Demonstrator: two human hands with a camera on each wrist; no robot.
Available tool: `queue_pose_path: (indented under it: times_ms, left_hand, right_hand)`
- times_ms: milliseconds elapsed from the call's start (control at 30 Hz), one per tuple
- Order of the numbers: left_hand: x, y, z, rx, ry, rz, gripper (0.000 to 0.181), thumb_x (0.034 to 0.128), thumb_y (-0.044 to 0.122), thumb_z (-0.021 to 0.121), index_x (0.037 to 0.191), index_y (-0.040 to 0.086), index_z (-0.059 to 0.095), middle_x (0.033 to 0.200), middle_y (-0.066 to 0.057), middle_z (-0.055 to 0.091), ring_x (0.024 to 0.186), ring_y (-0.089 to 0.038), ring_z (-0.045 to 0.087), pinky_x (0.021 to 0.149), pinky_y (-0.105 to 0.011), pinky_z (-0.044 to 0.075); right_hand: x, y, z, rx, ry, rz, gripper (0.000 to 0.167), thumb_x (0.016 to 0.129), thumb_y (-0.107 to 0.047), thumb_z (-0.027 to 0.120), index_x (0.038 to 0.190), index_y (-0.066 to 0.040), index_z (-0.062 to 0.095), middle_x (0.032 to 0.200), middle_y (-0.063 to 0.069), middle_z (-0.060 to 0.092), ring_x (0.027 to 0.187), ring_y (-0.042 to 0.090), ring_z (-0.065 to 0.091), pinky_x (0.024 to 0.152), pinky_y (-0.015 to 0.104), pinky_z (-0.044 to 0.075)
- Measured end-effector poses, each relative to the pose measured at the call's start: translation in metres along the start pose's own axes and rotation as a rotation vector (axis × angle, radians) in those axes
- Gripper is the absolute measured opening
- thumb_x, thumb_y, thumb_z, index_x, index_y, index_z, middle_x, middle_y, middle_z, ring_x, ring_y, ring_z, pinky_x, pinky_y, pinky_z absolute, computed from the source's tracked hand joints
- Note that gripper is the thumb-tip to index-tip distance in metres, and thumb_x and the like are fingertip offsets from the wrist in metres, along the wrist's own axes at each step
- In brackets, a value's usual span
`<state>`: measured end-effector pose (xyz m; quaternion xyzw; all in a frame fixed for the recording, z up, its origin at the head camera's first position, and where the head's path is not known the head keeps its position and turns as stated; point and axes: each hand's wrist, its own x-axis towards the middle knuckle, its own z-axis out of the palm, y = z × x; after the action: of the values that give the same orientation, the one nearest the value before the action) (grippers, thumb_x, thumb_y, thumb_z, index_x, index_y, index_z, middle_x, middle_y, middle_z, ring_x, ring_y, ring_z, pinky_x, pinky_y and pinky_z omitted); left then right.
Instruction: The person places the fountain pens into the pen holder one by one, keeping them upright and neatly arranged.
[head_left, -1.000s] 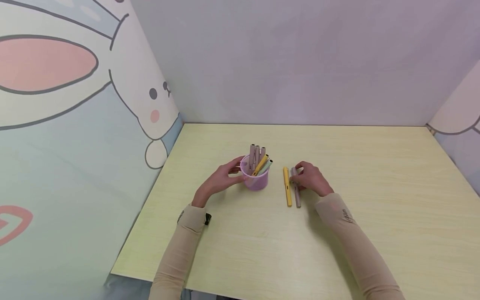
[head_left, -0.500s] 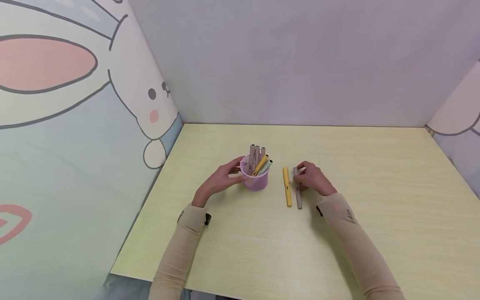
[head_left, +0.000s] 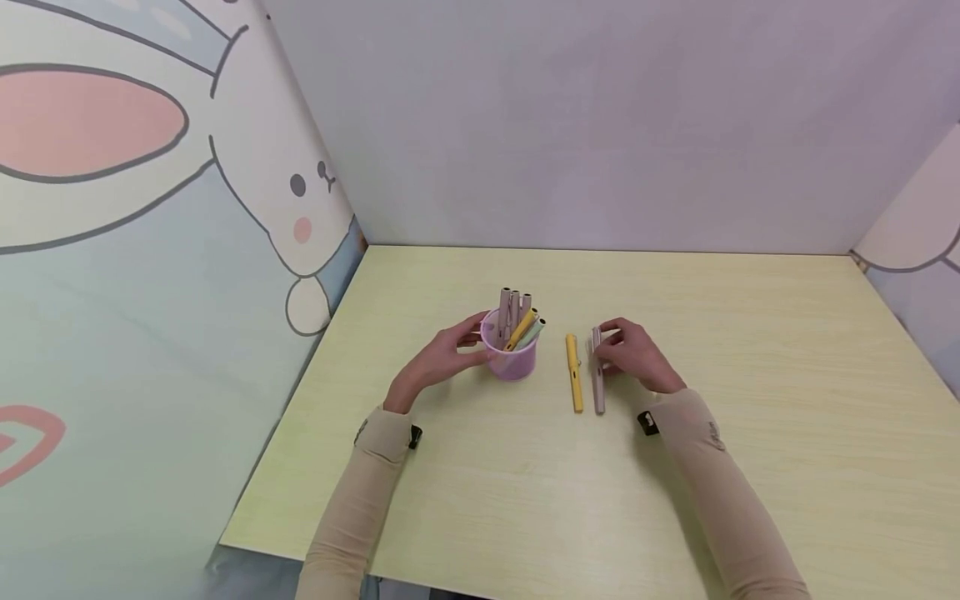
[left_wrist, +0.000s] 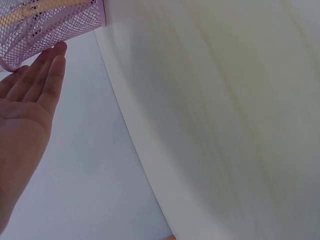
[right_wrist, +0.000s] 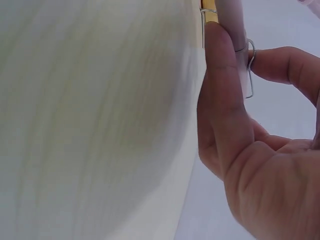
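My left hand [head_left: 442, 360] holds a lilac mesh pen cup [head_left: 516, 368], thumb at its front and fingers at its left and back side. Several pens stand in the cup: mauve-grey ones [head_left: 504, 308], a yellow one [head_left: 522, 329] and a pale green one [head_left: 532, 333]. In the left wrist view the fingers [left_wrist: 52, 80] touch the mesh wall [left_wrist: 75, 22]. To the right, my right hand [head_left: 633, 354] pinches a mauve-grey pen [head_left: 598, 387] between thumb and fingertips; its wire clip [right_wrist: 251, 65] shows in the right wrist view. A yellow pen [head_left: 574, 375] lies just left of it.
Everything is on a pale wood-grain table [head_left: 750, 333]. A plain lilac backdrop [head_left: 600, 125] stands behind it, and a wall with a cartoon rabbit [head_left: 150, 292] rises along the left. The table's front edge [head_left: 300, 559] runs below my forearms.
My right hand has shifted slightly right with the mauve-grey pen, widening the gap to the yellow pen. The pen now points straighter forward. My left hand and the cup stay in place.
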<state>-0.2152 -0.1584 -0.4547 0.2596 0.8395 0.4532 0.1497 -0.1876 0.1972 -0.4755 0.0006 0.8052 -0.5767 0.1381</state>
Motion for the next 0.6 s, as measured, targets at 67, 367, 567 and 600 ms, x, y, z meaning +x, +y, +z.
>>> queue_pose_path:
  times_ms: [67,367,567,600]
  left_hand:
    - [0.000,0.000,0.000,-0.001,-0.001,0.005,0.076,0.0993,0.030,0.071,0.163,0.013,0.034,0.156,-0.014,0.047,0.135,-0.032,0.053,0.112,-0.044,0.045]
    - [-0.001,0.000,0.000,0.002,-0.002,0.005,0.076,0.0988,0.032,0.071,0.163,0.013,0.034,0.155,-0.015,0.048,0.134,-0.033,0.054,0.112,-0.044,0.045]
    - [-0.002,0.001,-0.001,0.006,-0.001,-0.001,0.077,0.0992,0.033,0.071,0.163,0.014,0.034,0.156,-0.014,0.047,0.135,-0.033,0.053,0.112,-0.044,0.045]
    - [-0.002,0.001,-0.001,0.005,0.000,0.000,0.076,0.0992,0.033,0.071,0.163,0.014,0.034,0.156,-0.013,0.047,0.135,-0.032,0.053,0.112,-0.043,0.045]
  right_hand:
    - [-0.002,-0.001,-0.001,0.039,0.012,-0.025,0.054,0.094,0.002,0.058,0.144,0.011,0.040,0.114,0.026,0.054,0.087,0.023,0.065,0.076,0.039,0.063]
    - [-0.010,-0.015,-0.006,0.178,0.100,-0.179,0.054,0.099,0.000,0.060,0.147,0.010,0.040,0.116,0.026,0.051,0.091,0.016,0.062,0.076,0.040,0.064]
    - [-0.013,-0.027,-0.003,0.202,0.168,-0.267,0.052,0.101,-0.002,0.063,0.148,0.006,0.041,0.116,0.021,0.053,0.092,0.015,0.061,0.078,0.044,0.063]
    - [-0.013,-0.029,-0.002,0.211,0.174,-0.284,0.052,0.101,-0.001,0.063,0.147,0.006,0.042,0.115,0.020,0.053,0.091,0.016,0.061,0.078,0.046,0.063]
